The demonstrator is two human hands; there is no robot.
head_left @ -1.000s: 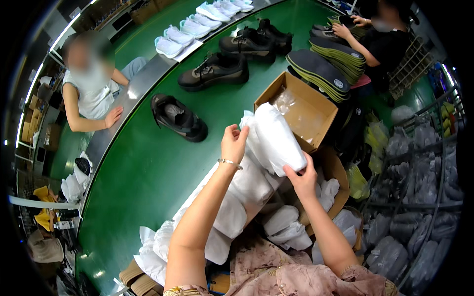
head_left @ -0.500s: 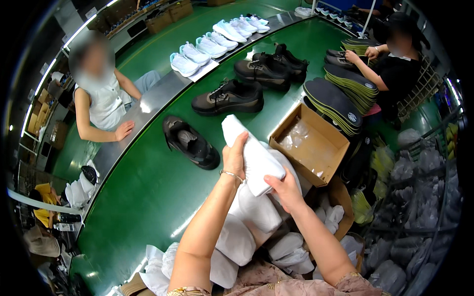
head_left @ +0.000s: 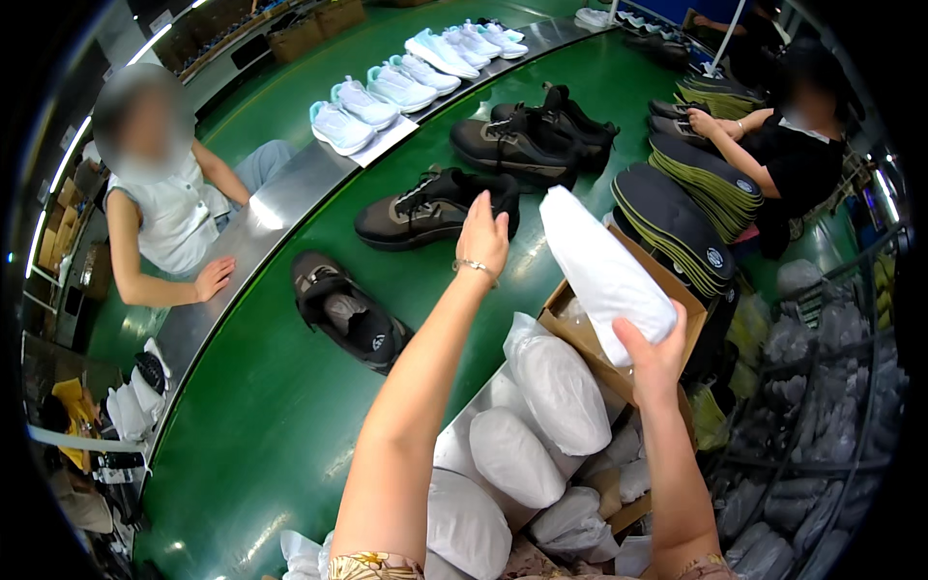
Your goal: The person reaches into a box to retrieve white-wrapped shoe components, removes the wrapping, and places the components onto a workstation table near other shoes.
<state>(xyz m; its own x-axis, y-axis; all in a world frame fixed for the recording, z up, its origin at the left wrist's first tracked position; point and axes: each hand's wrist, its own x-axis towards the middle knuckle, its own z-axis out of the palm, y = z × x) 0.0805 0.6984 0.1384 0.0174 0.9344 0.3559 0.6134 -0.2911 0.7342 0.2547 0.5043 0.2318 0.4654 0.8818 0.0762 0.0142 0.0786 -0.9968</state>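
My right hand [head_left: 657,360] grips the lower end of a smooth, tapered white paper bundle [head_left: 604,271], thumb on top. The bundle tilts up to the left above an open cardboard box [head_left: 690,280]. My left hand [head_left: 482,242], with a bracelet at the wrist, has its fingers stretched out at the heel of a dark brown-and-black sneaker [head_left: 425,211]. Whether it touches the shoe I cannot tell. Nearer and to the left, another dark sneaker [head_left: 348,309] lies with its opening showing. A further pair of dark sneakers [head_left: 512,150] stands beyond my left hand.
Several white wrapped bundles [head_left: 556,382] lie near me. Stacked dark insoles [head_left: 667,217] stand right of the box. White sneakers [head_left: 398,89] line the metal ledge [head_left: 261,215]. One person sits across at left; another handles shoes at far right. A rack [head_left: 812,387] holds clear-wrapped items.
My left hand has let go of the white paper bundle and moved up to the dark sneaker. My right hand has carried the bundle right, over the box. The view has shifted slightly.
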